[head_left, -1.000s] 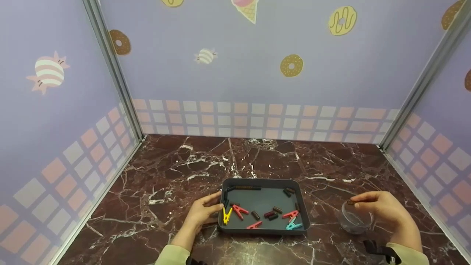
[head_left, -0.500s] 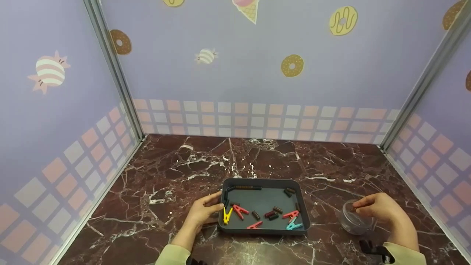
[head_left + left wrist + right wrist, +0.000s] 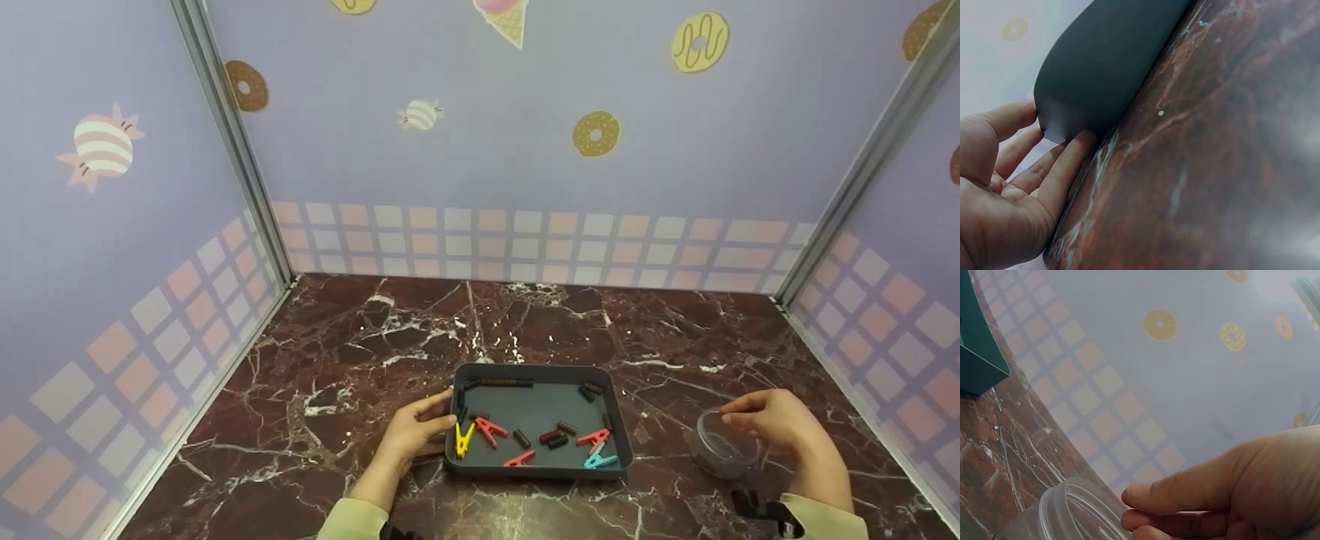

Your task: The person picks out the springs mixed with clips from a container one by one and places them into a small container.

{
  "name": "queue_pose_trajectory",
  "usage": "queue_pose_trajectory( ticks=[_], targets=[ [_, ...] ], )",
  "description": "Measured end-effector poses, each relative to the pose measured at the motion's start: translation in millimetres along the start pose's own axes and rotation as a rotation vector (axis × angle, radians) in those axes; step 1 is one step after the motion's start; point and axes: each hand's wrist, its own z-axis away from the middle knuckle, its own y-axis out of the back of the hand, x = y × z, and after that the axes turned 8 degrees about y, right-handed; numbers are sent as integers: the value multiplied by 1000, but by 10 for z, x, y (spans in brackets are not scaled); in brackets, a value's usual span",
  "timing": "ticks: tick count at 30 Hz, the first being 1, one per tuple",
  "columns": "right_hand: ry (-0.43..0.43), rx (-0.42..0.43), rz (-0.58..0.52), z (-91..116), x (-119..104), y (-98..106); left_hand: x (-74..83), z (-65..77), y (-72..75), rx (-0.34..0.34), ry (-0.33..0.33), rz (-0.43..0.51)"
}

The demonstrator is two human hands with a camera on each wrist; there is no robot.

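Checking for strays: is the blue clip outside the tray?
No, the blue clip lies inside the tray, near its front right corner.

Head and wrist views: no lettering, number, brand or label can be read on the grey tray (image 3: pixel 540 472), the coloured clips (image 3: pixel 490 431), the clear cup (image 3: pixel 721 454), the marbled table (image 3: pixel 300 450) or the wall (image 3: pixel 495 169), whose printed doughnuts (image 3: pixel 596 121) and sweets (image 3: pixel 103 146) carry no readable text.
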Motion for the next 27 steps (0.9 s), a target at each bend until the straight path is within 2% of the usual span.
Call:
queue_pose_trajectory(
  ticks=[6,18,27],
  targets=[
    [48,7,33,1,-14,-2,-18,-13,1,-14,5,2],
    [64,81,13,-8,-47,-30,-23,-22,4,-6,-5,-7],
    [158,157,-18,-77,-206,-172,-25,-24,4,-8,-4,-8]
  ],
)
